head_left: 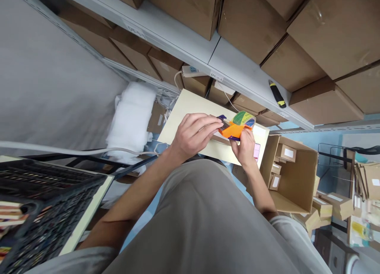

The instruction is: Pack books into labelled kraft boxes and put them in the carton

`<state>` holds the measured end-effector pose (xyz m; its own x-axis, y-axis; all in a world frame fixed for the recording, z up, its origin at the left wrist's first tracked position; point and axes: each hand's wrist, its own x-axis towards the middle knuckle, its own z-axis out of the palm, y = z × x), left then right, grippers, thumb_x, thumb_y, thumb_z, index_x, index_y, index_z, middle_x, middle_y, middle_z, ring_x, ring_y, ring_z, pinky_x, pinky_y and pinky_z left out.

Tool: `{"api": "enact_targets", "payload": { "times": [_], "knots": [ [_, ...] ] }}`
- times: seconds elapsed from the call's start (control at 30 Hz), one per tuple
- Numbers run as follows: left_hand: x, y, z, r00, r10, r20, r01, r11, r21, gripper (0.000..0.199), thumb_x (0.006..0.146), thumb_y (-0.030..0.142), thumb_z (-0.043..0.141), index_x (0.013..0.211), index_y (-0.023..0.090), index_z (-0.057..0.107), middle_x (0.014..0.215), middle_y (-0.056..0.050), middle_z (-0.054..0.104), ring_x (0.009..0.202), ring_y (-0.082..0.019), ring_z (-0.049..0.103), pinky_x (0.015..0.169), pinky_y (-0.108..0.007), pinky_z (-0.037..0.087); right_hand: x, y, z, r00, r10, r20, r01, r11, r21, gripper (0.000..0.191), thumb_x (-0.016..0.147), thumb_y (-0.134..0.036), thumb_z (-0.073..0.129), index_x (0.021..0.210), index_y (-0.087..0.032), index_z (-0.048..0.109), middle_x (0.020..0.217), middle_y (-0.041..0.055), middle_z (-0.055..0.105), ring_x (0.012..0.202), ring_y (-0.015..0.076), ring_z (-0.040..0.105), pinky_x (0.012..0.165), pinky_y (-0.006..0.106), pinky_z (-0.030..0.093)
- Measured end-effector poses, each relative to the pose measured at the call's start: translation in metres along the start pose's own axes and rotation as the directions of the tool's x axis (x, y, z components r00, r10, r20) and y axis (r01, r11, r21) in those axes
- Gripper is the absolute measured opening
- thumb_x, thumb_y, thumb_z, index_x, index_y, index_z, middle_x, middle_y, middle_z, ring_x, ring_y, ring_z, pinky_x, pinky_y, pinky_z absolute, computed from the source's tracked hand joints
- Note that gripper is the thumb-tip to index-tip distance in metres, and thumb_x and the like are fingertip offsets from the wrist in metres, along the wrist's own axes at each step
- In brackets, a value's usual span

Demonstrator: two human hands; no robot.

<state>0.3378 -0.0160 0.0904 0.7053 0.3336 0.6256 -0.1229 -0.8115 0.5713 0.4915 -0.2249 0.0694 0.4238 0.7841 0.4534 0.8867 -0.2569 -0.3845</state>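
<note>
Your right hand [246, 147] is gripping an orange tape dispenser [233, 130], fingers curling closed around its back end. Your left hand [191, 135] is reaching across, fingers nearly straight and close together, tips meeting the dispenser's front end; cannot tell whether they are pinching tape. A green, yellow and blue tape roll [244, 118] is sitting in the dispenser, which you are holding over the cream bench [190, 108]. Brown cardboard [222, 139] is showing just below it, mostly hidden. To the right, an open carton [299, 173] is holding small labelled boxes [286, 152]. Beyond the bench, a black-and-yellow cutter [277, 94] is lying on the grey shelf [237, 70].
</note>
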Motion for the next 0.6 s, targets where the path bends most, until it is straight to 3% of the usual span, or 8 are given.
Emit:
{"api": "enact_targets", "payload": {
  "times": [0.27,0.43,0.6],
  "knots": [
    [0.003,0.003,-0.006,0.999,-0.044,-0.009,0.043,0.997,-0.056,0.032,0.116,0.048,0.056,0.129,0.031,0.080,0.119,-0.009,0.082,0.115,-0.029,0.075,0.103,-0.052,0.061,-0.005,-0.014,0.001,0.999,0.027,0.016,-0.028,0.999,0.031,0.010,0.107,-0.026,0.065,0.117,-0.026,0.063,0.101,0.0086,0.075,0.094,0.0315,0.072,0.093,0.051,0.062],
    [0.006,0.008,-0.014,0.999,-0.013,-0.049,0.007,0.994,-0.108,0.029,0.112,0.050,0.063,0.125,0.029,0.078,0.118,-0.009,0.081,0.110,-0.029,0.075,0.103,-0.054,0.061,-0.008,-0.013,-0.006,0.999,-0.037,-0.008,0.037,0.999,-0.002,0.008,0.108,-0.029,0.067,0.114,-0.026,0.063,0.098,0.0087,0.076,0.093,0.0316,0.073,0.092,0.052,0.063],
    [0.010,0.005,-0.019,0.999,-0.043,0.020,0.045,0.991,-0.123,0.026,0.112,0.050,0.065,0.109,0.027,0.078,0.105,-0.006,0.082,0.098,-0.026,0.076,0.096,-0.050,0.062,-0.009,-0.011,-0.015,0.993,-0.050,0.106,0.054,0.998,-0.033,0.014,0.110,-0.039,0.067,0.115,-0.025,0.065,0.102,0.0105,0.080,0.098,0.0327,0.075,0.097,0.055,0.064]
  ]
}}
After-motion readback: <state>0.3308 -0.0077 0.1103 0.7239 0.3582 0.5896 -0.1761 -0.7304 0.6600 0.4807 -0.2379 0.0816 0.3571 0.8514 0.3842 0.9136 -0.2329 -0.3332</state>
